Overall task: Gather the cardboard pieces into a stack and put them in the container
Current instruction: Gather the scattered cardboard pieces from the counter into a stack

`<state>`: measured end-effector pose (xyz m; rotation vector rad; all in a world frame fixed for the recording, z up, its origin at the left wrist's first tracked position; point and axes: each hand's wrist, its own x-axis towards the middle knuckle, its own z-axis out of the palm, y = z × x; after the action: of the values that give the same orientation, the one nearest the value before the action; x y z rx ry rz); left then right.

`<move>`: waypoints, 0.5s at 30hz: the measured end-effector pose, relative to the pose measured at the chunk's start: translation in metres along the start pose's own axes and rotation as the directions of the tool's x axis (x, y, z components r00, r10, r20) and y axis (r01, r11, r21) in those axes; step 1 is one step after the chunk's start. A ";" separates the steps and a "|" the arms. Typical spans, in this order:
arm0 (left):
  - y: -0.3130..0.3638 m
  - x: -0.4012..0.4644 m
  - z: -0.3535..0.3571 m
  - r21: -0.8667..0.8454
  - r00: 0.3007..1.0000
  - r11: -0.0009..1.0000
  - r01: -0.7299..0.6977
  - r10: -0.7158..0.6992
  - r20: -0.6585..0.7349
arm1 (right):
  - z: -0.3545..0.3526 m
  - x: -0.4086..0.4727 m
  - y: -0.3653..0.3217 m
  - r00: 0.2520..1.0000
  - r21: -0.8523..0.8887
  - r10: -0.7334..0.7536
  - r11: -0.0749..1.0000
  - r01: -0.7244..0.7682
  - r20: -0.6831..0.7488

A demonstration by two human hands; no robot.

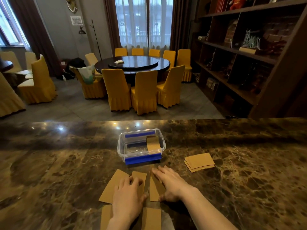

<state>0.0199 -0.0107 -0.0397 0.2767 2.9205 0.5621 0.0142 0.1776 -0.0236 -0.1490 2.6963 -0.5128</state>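
Several brown cardboard pieces (109, 186) lie flat on the marble counter in front of me. My left hand (127, 195) rests on the middle pieces with its fingers curled down onto them. My right hand (171, 183) lies flat, fingers spread, on another cardboard piece (153, 191) just to the right. Two more pieces (151, 218) lie nearer me, partly under my left forearm. A small cardboard stack (199, 161) sits apart on the right. The clear container (123, 151) with blue clips stands beyond my hands and holds some cardboard (152, 142) leaning inside.
The dark marble counter (66, 163) stretches wide to both sides; its far edge drops to a dining room with a round table and yellow chairs (144, 90). A dark wooden bookshelf (249, 55) stands at the right.
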 end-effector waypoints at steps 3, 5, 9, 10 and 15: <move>0.001 0.006 0.000 -0.058 0.998 0.996 0.064 -0.063 0.019 | -0.002 0.002 0.002 0.999 0.022 0.044 0.999 -0.044 0.008; 0.001 0.008 -0.003 -0.132 0.993 0.984 0.118 -0.114 0.038 | -0.005 0.001 0.005 0.997 0.063 0.067 0.996 -0.065 -0.025; 0.004 0.014 -0.009 -0.305 0.974 0.925 0.226 -0.223 0.047 | -0.008 -0.003 0.017 0.958 0.237 0.122 0.970 -0.059 -0.259; 0.004 0.015 -0.010 -0.353 0.966 0.901 0.251 -0.255 0.036 | -0.009 -0.004 0.023 0.952 0.292 0.131 0.955 -0.047 -0.278; 0.011 0.028 -0.022 -0.660 0.957 0.715 0.228 -0.289 0.017 | -0.025 -0.016 0.053 0.975 0.615 0.127 0.788 0.014 -0.184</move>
<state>-0.0093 -0.0025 -0.0185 -0.2564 2.5385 1.5139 0.0173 0.2381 -0.0161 0.1836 2.5614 -1.4272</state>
